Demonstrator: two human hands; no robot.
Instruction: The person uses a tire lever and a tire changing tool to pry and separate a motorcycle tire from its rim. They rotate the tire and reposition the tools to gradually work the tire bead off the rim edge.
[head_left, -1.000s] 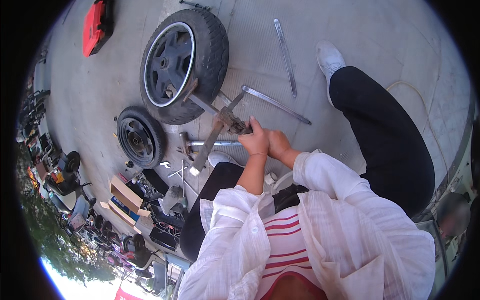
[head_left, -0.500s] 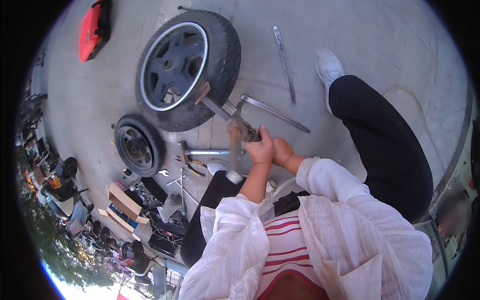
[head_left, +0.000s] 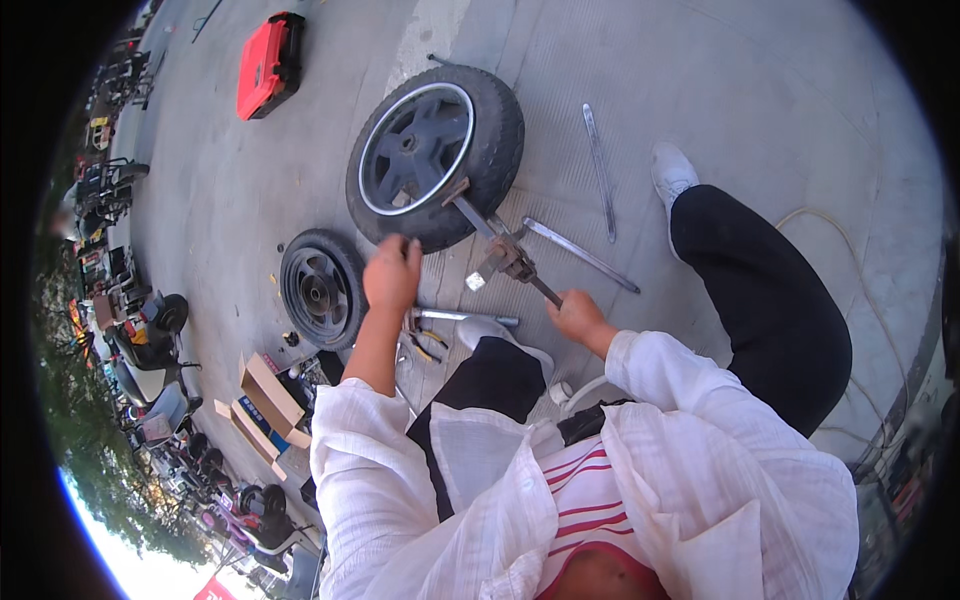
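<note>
A large wheel with a black tyre (head_left: 500, 135) and a dark spoked rim lies on the ground in front of me. A metal bead breaker (head_left: 512, 258) with a long bar reaches up to the tyre's near side, its rusty end plate against the tyre by the rim. My right hand (head_left: 580, 318) is closed round the bar's lower end. A pale-ended handle (head_left: 476, 282) juts left from the tool's middle. My left hand (head_left: 392, 275) is off the tool, by the tyre's lower left edge, with curled fingers; whether anything is between them is unclear.
A smaller wheel (head_left: 325, 290) lies left of the large one. Two tyre levers (head_left: 600, 170) lie to the right. Near my left leg are a hammer (head_left: 465, 317), pliers (head_left: 430, 345) and an open cardboard box (head_left: 270, 400). A red case (head_left: 268, 65) stands far left.
My left hand has let go of the bead breaker and moved left toward the tyre's edge. The right hand stays on the bar. The whole view has shifted, with the wheels now further right.
</note>
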